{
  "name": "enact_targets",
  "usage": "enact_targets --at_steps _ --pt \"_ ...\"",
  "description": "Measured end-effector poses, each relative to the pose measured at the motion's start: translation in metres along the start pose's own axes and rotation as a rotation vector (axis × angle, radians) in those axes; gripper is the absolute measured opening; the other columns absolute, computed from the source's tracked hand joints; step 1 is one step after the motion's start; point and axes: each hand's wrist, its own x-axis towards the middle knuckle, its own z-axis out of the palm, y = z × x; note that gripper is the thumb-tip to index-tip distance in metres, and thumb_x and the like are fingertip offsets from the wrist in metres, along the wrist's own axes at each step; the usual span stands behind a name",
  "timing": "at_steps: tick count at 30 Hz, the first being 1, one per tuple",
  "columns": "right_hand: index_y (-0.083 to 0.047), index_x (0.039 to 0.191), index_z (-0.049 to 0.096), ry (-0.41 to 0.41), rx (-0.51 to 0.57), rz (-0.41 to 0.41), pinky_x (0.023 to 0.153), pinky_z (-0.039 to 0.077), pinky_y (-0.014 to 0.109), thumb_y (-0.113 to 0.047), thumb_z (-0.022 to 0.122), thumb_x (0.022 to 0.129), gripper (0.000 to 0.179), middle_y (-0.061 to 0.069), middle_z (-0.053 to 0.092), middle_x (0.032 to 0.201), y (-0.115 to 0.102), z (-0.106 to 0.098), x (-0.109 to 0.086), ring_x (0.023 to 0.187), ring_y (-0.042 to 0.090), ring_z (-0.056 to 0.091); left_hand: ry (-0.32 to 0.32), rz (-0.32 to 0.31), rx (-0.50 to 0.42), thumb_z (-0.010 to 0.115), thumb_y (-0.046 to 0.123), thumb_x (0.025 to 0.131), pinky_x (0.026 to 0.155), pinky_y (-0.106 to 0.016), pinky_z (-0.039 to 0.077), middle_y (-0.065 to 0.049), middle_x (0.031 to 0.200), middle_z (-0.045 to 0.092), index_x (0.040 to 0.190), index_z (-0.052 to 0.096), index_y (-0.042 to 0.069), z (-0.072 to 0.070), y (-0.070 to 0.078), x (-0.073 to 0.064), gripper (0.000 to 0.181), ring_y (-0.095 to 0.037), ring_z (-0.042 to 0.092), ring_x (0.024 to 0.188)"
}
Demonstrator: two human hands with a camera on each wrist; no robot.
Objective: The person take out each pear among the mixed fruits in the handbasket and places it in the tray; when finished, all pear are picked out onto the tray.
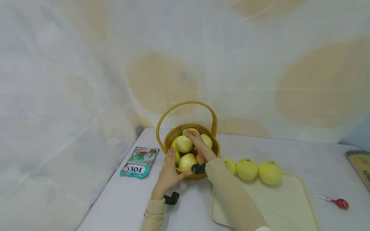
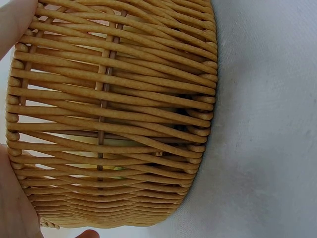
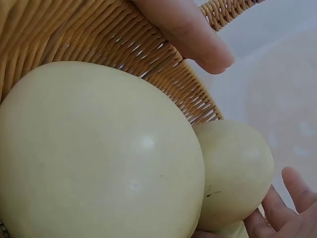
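Observation:
A wicker basket [image 1: 215, 150] with a tall handle holds several round pale-green fruits [image 1: 188, 162], a banana and a reddish fruit [image 1: 200, 159]. My left hand [image 1: 168, 176] rests against the basket's front left rim, its fingers straight and thumb spread. In the left wrist view the woven wall [image 2: 114, 109] fills most of the picture. My right hand [image 1: 199, 142] reaches over the basket to a pale fruit [image 1: 190, 131] at the back. In the right wrist view its fingers touch that smaller fruit [image 3: 235, 173] from behind, while the thumb stands apart. A larger fruit [image 3: 99, 153] is nearer.
A cream tray [image 1: 277, 202] lies to the right, with yellow-green fruits [image 1: 270, 172] along its far edge. A candy bag [image 1: 139, 162] is left of the basket. At the right lie a red lollipop [image 1: 341, 203] and a brown package [image 1: 360, 166]. Cloth hangs behind.

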Motion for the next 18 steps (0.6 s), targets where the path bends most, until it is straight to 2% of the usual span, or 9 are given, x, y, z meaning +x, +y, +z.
enact_targets --at_steps 9,14,18 --pt "-0.013 0.151 0.03 -0.031 -0.034 0.015 0.11 0.026 0.067 -0.047 0.047 0.099 0.064 0.011 0.028 0.157 -0.002 0.0015 -0.0036 0.145 0.035 0.025 0.012 -0.004 0.003 0.065 0.069 0.076 0.12 -0.056 0.013 -0.016 0.164 0.005 0.156 0.006 0.003 0.0001 -0.0017 -0.0004 0.12 -0.034 0.003 0.152" --pt "-0.011 0.151 0.029 -0.034 -0.045 0.004 0.109 0.026 0.068 -0.043 0.048 0.099 0.063 0.013 0.031 0.156 -0.0022 0.004 -0.0027 0.144 0.038 0.027 0.019 0.008 0.005 0.067 0.068 0.076 0.12 -0.057 0.013 -0.019 0.163 0.007 0.156 0.006 0.002 -0.0012 0.0001 -0.0017 0.119 -0.036 0.004 0.151" --pt "-0.008 0.152 0.028 -0.039 -0.058 -0.011 0.112 0.025 0.066 -0.04 0.051 0.099 0.065 0.016 0.032 0.156 -0.0009 0.0068 -0.0005 0.144 0.039 0.028 0.018 0.002 0.013 0.067 0.067 0.076 0.121 -0.056 0.012 -0.016 0.164 0.005 0.156 0.006 0.003 -0.0001 -0.0011 -0.0034 0.119 -0.034 0.003 0.152"
